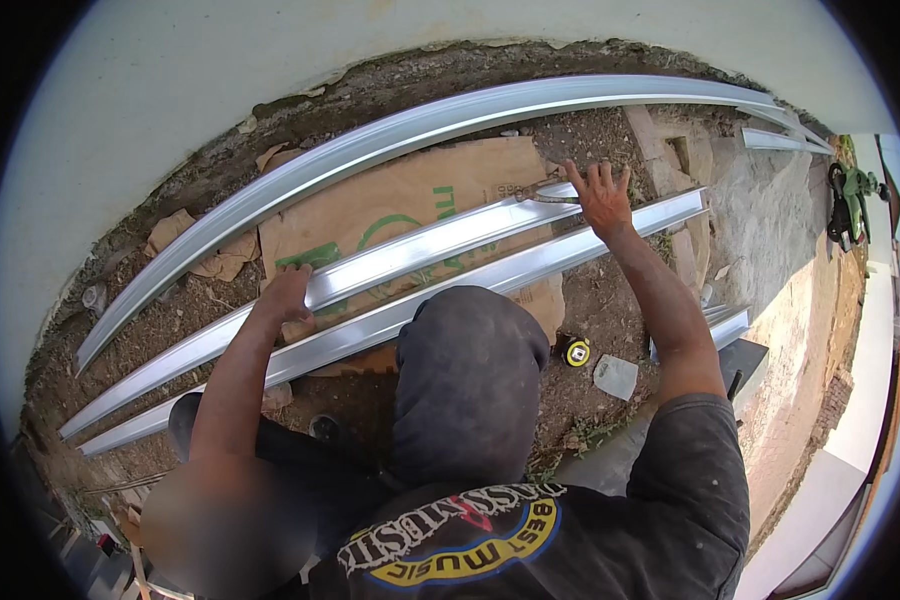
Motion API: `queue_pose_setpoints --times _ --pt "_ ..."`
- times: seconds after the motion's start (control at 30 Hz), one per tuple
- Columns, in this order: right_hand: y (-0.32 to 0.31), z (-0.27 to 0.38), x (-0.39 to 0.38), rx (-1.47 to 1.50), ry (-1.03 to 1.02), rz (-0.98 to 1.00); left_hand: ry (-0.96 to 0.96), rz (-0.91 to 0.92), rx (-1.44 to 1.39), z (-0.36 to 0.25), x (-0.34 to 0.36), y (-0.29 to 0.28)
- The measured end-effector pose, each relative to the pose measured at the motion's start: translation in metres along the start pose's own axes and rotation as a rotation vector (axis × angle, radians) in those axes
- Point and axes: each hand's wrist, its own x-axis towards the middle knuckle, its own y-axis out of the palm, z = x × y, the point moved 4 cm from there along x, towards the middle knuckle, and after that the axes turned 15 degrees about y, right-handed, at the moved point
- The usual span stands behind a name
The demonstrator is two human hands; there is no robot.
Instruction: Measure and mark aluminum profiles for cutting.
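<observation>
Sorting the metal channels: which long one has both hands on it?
The middle channel, lying across the brown paper sack; left hand and right hand rest on it.

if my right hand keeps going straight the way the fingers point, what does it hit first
Probably the long metal channel lying along the base of the wall; your right hand points up over bare dirt toward it. Depth is unclear.

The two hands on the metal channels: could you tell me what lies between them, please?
In the head view, between the left hand and right hand run the metal channels over a brown paper sack.
</observation>
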Motion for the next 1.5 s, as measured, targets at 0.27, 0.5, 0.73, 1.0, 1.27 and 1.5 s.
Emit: queue_pose_setpoints --times 0.27,0.5,0.73,1.0,1.27,1.5 --pt "0.009 -0.004 0.002 0.015 0.011 -0.111 -0.003 0.017 -0.004 -0.006 -0.003 -0.002" --pt "0.018 -0.005 0.010 0.032 -0.004 -0.127 0.002 0.021 0.006 -0.006 -0.001 -0.004" --pt "0.003 -0.003 0.012 0.023 -0.006 -0.103 -0.001 0.029 -0.017 -0.003 -0.001 -0.003" --pt "0.010 -0.014 0.023 0.085 -0.141 0.151 0.004 -0.022 0.028 -0.002 0.003 0.002" --pt "0.003 -0.014 0.011 0.020 -0.171 0.067 -0.013 -0.035 0.046 -0.002 0.001 0.007" --pt "0.001 0.002 -0.009 0.008 -0.047 -0.134 -0.019 0.100 0.047 0.002 0.010 0.005"
